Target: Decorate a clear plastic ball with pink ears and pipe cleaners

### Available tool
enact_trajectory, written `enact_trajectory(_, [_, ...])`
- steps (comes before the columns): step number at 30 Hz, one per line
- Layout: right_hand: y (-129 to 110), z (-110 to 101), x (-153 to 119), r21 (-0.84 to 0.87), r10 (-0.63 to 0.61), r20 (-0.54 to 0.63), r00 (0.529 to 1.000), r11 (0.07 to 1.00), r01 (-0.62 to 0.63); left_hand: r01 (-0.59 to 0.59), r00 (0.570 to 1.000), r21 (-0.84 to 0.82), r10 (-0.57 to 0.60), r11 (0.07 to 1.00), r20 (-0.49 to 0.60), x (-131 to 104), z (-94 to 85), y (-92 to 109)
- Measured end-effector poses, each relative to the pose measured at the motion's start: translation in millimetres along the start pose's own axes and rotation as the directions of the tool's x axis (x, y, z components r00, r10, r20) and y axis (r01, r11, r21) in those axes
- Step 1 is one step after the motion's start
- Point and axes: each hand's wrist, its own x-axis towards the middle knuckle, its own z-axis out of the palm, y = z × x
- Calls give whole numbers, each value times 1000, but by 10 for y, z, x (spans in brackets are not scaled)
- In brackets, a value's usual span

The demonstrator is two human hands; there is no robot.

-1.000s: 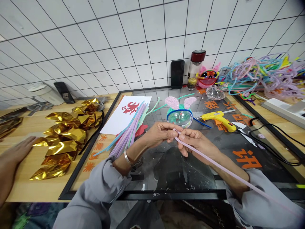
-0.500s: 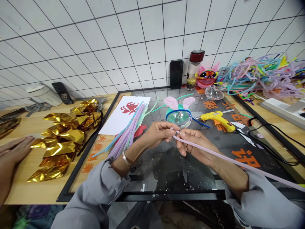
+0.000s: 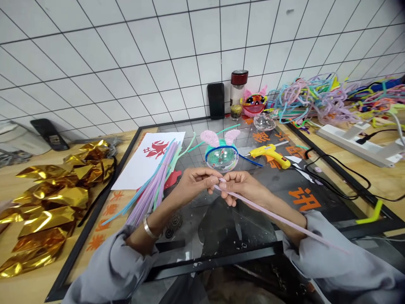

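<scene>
Where left hand (image 3: pixel 195 184) faces right hand (image 3: pixel 246 185), pink stem (image 3: pixel 268 212) in both.

hands (image 3: pixel 194 183) 2 | held strand (image 3: pixel 268 212) 1 | glue gun (image 3: pixel 270 155) 1 | bottle (image 3: pixel 237 95) 1 | bracelet (image 3: pixel 148 226) 1 | power strip (image 3: pixel 354 146) 1

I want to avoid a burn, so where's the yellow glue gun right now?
In the head view, the yellow glue gun lies right of centre on the black-framed board, just right of the blue-rimmed clear dome.
</scene>
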Motion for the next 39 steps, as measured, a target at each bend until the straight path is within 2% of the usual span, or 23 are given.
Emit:
enact_trajectory(8, [42, -53, 44, -37, -41, -82, 996, 999, 38, -42, 994, 96, 52, 994, -100, -23, 68, -72])
enact_trajectory(14, [14, -56, 15, -87, -38, -103, 994, 996, 29, -71, 992, 74, 78, 995, -103, -30, 103, -111])
enact_trajectory(16, [4, -62, 4, -135, -43, -99, 994, 990, 29, -69, 991, 62, 76, 996, -113, -37, 105, -112])
enact_trajectory(18, [-2, -85, -2, -235, -117, -138, 984, 968, 82, -59, 989, 34, 63, 998, -135, -40, 94, -113])
enact_trajectory(20, [-13, -135, 0, -375, -285, -248, 926, 909, 179, -53, 985, -5, 52, 999, -164, -31, 61, -120])
enact_trajectory(22, [-37, -218, 13, -493, -470, -382, 796, 832, 255, -58, 977, -54, 46, 997, -208, -5, 5, -141])
enact_trajectory(24, [-77, -326, 39, -544, -570, -489, 660, 791, 281, -67, 964, -129, 31, 989, -263, 37, -70, -175])
enact_trajectory(25, [-101, -383, 58, -553, -586, -514, 626, 785, 280, -54, 963, -171, 6, 984, -270, 62, -110, -195])
enact_trajectory(26, [-124, -439, 80, -555, -588, -526, 614, 785, 275, -64, 957, -226, -5, 972, -292, 88, -150, -216])
enact_trajectory(27, [-147, -488, 105, -543, -562, -519, 644, 799, 259, -76, 953, -278, -12, 958, -302, 113, -187, -236])
enact_trajectory(30, [-196, -575, 185, -490, -425, -443, 789, 852, 184, -118, 937, -376, -22, 919, -349, 172, -264, -283])
enact_trajectory(32, [-214, -582, 232, -470, -361, -383, 850, 869, 157, -118, 935, -396, -32, 911, -352, 194, -282, -302])
enact_trajectory(35, [-231, -559, 276, -459, -343, -320, 883, 871, 172, -91, 943, -411, -54, 907, -328, 209, -272, -322])
enact_trajectory(39, [-241, -548, 299, -440, -323, -261, 910, 879, 186, 14, 959, -438, -137, 899, -249, 229, -226, -347])
